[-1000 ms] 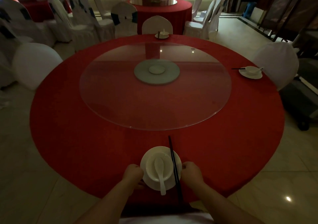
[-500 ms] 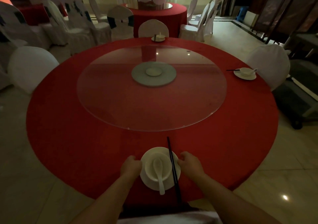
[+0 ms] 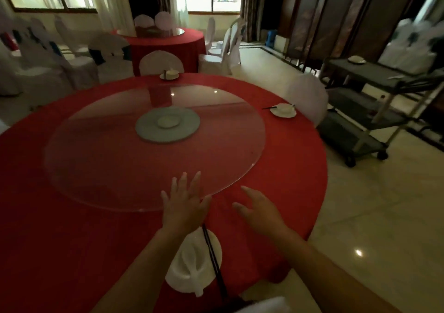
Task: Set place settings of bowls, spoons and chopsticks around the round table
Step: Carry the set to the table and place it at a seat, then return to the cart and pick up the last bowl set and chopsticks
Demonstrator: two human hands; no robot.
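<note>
Near setting laid at the counter's lip, both grips bare above it.

The bowl (image 3: 191,263) with its spoon (image 3: 197,286) sits at the near edge of the red counter (image 3: 72,240). The chopsticks (image 3: 213,259) lie along its right side, their near tips reaching the very edge. The left grip (image 3: 183,204), spread flat, is over the rim of the glass turntable (image 3: 153,163); whether it touches I cannot tell. Its forearm crosses just above the bowl. The right grip (image 3: 259,213), loosely spread and holding nothing, is over the cloth to the right. A forearm pulled back low could clip the bowl or roll the chopsticks off, and weight on the glass could spin it.
</note>
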